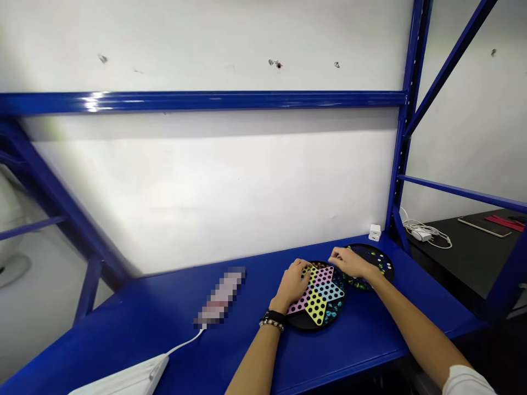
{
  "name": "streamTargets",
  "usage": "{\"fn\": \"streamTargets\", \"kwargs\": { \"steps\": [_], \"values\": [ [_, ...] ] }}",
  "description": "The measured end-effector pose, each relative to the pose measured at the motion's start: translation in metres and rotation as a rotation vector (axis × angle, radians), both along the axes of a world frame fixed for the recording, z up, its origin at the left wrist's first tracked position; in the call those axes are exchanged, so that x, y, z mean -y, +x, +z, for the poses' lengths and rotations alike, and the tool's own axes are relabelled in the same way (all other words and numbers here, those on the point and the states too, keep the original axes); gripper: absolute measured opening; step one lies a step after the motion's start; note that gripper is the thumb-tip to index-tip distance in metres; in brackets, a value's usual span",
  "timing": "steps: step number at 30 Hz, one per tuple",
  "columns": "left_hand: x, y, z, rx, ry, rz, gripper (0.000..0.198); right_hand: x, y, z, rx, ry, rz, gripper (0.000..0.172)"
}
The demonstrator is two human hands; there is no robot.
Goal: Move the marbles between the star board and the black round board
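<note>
A round black Chinese checkers board (315, 293) with a pink, yellow and blue star full of holes lies on the blue table. My left hand (293, 282), with a dark band and a beaded bracelet at the wrist, rests over the board's left side, thumb and fingers apart. Small turquoise pieces (332, 311) sit in a compartment at the board's lower right. My right hand (349, 262) is above the gap between the board and a second round black tray (370, 252), its fingers curled together; anything in them is hidden. Loose pieces in several colours lie in that tray.
A white charger cube (374, 232) stands behind the tray. On the left, a pixelated object (222, 299) has a white cable (184, 345) running to a white slab (123, 377). Blue frame posts (397, 164) rise around the table. More cables (424, 233) lie on a black surface at right.
</note>
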State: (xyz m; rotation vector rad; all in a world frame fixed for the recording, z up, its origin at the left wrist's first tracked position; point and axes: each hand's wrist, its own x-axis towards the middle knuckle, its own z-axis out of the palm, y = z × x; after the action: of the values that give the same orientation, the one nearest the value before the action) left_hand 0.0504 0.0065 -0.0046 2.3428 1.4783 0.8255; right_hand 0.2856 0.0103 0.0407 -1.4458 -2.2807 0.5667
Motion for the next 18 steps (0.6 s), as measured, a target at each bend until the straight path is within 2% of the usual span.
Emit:
{"fn": "streamTargets", "kwargs": {
  "steps": [2,4,8,11,18],
  "values": [
    [-0.003,-0.002,-0.002,0.095,0.027,0.001,0.025,0.023,-0.021,0.006,0.01,-0.002,0.158,0.026],
    [-0.008,-0.004,-0.004,0.201,0.056,0.026,0.024,0.05,-0.047,0.007,0.125,0.049,0.288,0.029],
    [-0.013,-0.007,-0.007,0.3,0.068,0.077,0.023,0.087,-0.089,-0.001,0.379,0.149,0.379,0.033],
    [-0.012,-0.006,-0.006,0.284,0.088,0.058,0.022,0.091,-0.102,-0.009,0.409,0.21,0.365,0.035],
    [-0.009,-0.006,-0.003,0.238,0.098,0.052,0.021,0.084,-0.108,-0.016,0.389,0.276,0.311,0.03]
  ]
}}
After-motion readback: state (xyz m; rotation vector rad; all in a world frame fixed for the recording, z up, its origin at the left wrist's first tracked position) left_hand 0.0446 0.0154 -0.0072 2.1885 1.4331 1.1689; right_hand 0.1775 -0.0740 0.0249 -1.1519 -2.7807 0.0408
